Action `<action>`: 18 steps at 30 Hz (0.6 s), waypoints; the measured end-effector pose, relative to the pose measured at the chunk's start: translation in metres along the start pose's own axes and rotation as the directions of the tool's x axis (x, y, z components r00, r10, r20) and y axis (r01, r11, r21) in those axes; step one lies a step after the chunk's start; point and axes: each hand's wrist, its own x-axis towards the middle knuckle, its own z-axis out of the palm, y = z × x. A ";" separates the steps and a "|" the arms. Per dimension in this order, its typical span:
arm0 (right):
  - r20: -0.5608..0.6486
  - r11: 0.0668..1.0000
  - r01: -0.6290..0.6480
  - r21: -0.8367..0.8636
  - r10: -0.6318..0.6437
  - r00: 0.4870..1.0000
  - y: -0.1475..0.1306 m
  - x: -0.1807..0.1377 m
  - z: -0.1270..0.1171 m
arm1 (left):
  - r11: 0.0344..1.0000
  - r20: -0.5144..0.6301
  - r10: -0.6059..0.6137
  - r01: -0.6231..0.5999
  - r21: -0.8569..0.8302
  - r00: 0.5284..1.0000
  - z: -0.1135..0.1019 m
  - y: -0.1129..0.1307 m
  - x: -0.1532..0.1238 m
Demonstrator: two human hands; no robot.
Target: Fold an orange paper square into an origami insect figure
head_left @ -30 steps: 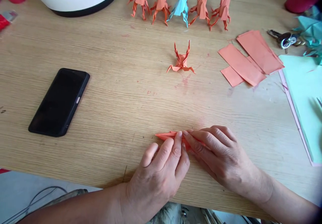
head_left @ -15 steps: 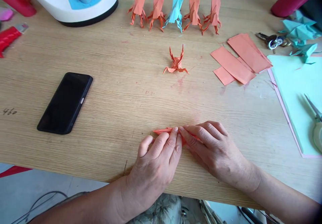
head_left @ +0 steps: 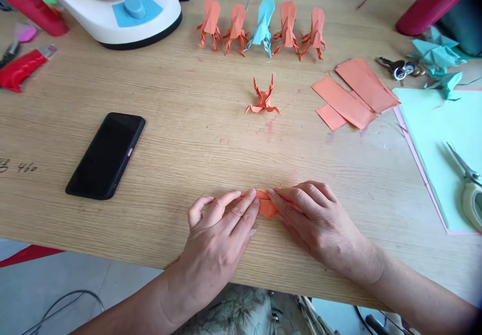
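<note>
The folded orange origami paper [head_left: 267,208] lies on the desk [head_left: 181,149] near its front edge, between both hands. The left hand [head_left: 218,247], palm down, presses its fingers on the left part, little finger bent and spread away. The right hand [head_left: 324,224] arches over the right end, fingers close together; its thumb's grip is hidden. Both forearms angle inward.

Left fingers [head_left: 241,206] and right fingers [head_left: 291,194] hold folded orange paper [head_left: 267,209].
</note>
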 end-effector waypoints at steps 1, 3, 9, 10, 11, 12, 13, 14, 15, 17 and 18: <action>-0.001 1.000 -0.001 -0.001 0.001 1.000 0.000 0.000 0.000 | 1.000 0.005 -0.006 0.006 0.000 1.000 -0.001 -0.001 -0.002; -0.011 1.000 -0.003 -0.004 0.003 1.000 0.000 -0.001 0.001 | 1.000 0.011 -0.024 0.024 0.005 1.000 -0.002 -0.002 -0.005; -0.017 1.000 -0.004 -0.024 0.004 1.000 -0.002 -0.001 0.002 | 0.997 0.019 -0.065 0.066 -0.037 0.998 -0.002 0.001 -0.004; -0.012 1.000 -0.004 -0.027 0.004 1.000 -0.002 -0.001 0.001 | 0.998 0.017 -0.045 0.045 -0.033 0.999 -0.001 0.003 -0.002; -0.006 1.000 -0.003 -0.028 0.002 1.000 -0.002 -0.001 0.001 | 0.999 0.025 -0.014 0.015 -0.028 1.000 0.001 0.005 0.000; 0.002 1.000 -0.001 -0.028 0.001 1.000 -0.003 -0.001 0.001 | 1.000 0.041 0.016 -0.015 -0.021 0.999 0.003 0.006 0.002; 0.009 1.000 -0.001 -0.025 0.001 1.000 -0.003 -0.001 0.000 | 0.999 0.062 0.042 -0.041 -0.011 0.997 0.006 0.008 0.003; 0.012 1.000 -0.002 -0.021 0.003 1.000 -0.003 -0.001 0.000 | 0.998 0.078 0.057 -0.058 0.003 0.995 0.008 0.009 0.003; 0.013 1.000 -0.011 -0.020 0.011 1.000 -0.003 -0.002 0.000 | 0.998 0.089 0.064 -0.066 0.018 0.994 0.009 0.010 0.003; -0.006 0.998 -0.046 -0.034 0.045 0.999 -0.002 -0.004 -0.001 | 0.996 0.098 0.066 -0.071 0.047 0.993 0.012 0.011 0.002; -0.022 0.997 -0.065 -0.049 0.064 0.998 -0.002 -0.005 -0.002 | 0.996 0.101 0.068 -0.074 0.056 0.993 0.012 0.011 0.002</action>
